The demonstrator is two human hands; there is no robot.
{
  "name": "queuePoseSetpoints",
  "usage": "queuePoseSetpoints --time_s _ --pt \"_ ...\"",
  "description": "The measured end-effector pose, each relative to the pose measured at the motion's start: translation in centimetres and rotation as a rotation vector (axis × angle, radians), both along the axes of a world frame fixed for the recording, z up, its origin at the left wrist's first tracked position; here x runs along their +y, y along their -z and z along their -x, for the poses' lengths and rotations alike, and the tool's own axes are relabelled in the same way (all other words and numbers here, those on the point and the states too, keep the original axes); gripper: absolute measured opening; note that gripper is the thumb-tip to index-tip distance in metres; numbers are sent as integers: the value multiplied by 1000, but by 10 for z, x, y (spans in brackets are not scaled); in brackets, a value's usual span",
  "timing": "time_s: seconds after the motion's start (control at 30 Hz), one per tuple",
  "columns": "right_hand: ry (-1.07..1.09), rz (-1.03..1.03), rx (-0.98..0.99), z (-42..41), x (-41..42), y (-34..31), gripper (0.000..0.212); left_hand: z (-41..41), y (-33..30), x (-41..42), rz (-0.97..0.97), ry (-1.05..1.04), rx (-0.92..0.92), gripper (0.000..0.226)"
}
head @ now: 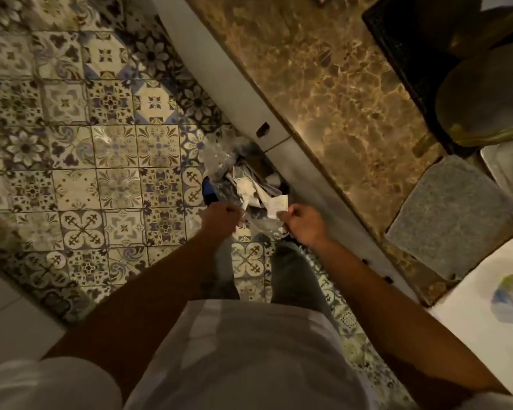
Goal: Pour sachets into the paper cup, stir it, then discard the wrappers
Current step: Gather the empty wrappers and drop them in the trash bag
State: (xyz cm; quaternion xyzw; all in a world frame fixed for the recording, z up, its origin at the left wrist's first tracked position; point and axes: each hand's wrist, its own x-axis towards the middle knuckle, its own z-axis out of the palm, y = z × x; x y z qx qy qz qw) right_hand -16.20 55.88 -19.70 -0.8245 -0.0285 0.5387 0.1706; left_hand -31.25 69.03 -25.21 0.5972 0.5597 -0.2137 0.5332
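Observation:
I look straight down at a bin (219,161) lined with a clear plastic bag, standing on the patterned floor by the counter's base. Crumpled papers and wrappers (249,184) lie inside it. My right hand (304,221) pinches a white sachet wrapper (277,205) over the bin's near edge. My left hand (221,217) hovers over the bin's near left side with fingers curled; something thin and pale shows at its fingertips, too blurred to name. The paper cup is not in view.
A brown marble counter (332,93) runs diagonally on the right, with a grey cloth pad (453,214), a dark tray (403,69) and round plates (486,93) on it. A white surface (471,291) with a plastic item lies at right. My legs stand just before the bin.

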Motion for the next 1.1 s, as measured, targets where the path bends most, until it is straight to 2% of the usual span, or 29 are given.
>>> queuePoseSetpoints --time_s 0.07,0.17,0.23,0.37,0.47,0.6,0.67,0.77,0.8,1.03,1.1 --pt "-47 44 7 4 11 10 22 1 17 11 28 40 -2 19" --pt "-302 74 -68 4 27 33 30 -6 44 19 55 -59 45 21" --pt "-384 88 -88 1 36 55 33 -10 64 22 19 -49 57 25" --pt "-335 70 -119 -1 43 116 29 -12 108 20 -58 -34 4 27" --pt "-274 52 -114 3 45 157 25 -11 141 15 -29 -216 -15 22" --pt "-218 71 -95 7 43 201 22 -15 177 5 81 -537 -18 20" --pt "-209 82 -77 8 40 220 20 -19 195 6 147 -552 39 18" --pt "-179 96 -50 9 37 246 24 -29 220 13 403 -487 90 27" --pt "-165 106 -36 10 37 254 25 -31 229 14 425 -486 103 28" --pt "-140 118 -1 13 41 291 30 -27 258 4 124 -551 101 19" --pt "-133 120 8 13 44 296 31 -24 263 1 59 -511 104 18"
